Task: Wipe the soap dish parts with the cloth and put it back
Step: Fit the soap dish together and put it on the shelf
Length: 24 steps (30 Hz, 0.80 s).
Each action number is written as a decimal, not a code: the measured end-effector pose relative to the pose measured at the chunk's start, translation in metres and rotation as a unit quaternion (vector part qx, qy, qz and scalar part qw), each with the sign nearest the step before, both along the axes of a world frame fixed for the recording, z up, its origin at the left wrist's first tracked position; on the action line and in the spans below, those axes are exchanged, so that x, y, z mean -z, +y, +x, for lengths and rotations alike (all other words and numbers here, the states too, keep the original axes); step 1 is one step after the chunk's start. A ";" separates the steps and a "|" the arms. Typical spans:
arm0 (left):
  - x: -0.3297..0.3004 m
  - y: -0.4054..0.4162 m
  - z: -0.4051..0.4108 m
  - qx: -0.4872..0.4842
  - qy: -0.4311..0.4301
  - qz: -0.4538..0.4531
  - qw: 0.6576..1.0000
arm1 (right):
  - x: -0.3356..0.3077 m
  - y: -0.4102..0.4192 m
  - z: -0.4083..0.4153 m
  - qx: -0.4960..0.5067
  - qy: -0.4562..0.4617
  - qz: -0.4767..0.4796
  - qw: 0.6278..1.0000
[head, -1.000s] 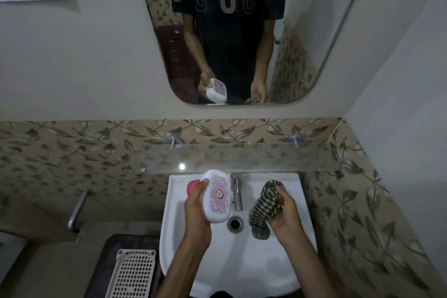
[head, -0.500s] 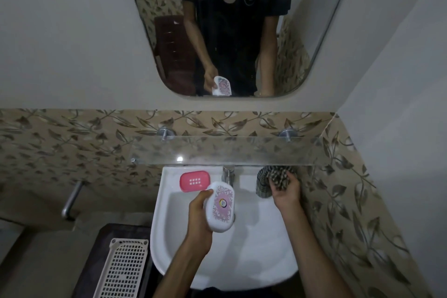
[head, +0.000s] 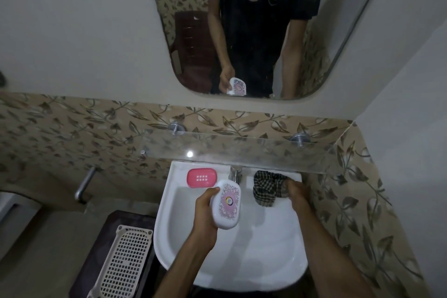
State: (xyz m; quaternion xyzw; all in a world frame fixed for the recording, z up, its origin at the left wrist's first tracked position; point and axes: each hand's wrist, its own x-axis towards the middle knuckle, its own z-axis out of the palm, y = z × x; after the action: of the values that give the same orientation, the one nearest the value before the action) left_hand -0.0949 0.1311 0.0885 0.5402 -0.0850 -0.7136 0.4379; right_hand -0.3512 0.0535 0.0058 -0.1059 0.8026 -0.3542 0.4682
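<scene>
Two hands over white sink, left hand gripping soap dish lid, right hand clutching cloth

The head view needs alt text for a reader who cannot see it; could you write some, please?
Over a white sink, the left hand holds a white soap dish lid while the right hand grips a checked cloth on the rim. A pink soap dish tray sits beside the tap.

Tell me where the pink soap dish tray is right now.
In the head view, the pink tray lies on the sink's back-left ledge, left of the tap, just beyond the white lid in the left hand.
</scene>
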 end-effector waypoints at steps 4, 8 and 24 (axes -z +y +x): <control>0.004 -0.004 0.002 -0.010 0.017 0.004 1.000 | -0.015 0.017 0.018 -0.034 0.128 -0.028 0.991; 0.009 -0.010 0.004 -0.003 0.019 0.001 1.000 | -0.023 0.049 0.055 -0.018 -0.017 -0.091 0.996; 0.022 -0.001 0.010 0.234 -0.339 -0.334 0.848 | -0.061 0.079 0.103 -0.192 -0.239 -0.185 0.933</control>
State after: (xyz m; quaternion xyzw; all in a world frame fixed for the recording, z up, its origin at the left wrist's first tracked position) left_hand -0.0853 0.1301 0.0662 0.5335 -0.5853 -0.4962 0.3558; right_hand -0.2484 0.1325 0.0671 -0.2551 0.5511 -0.4149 0.6775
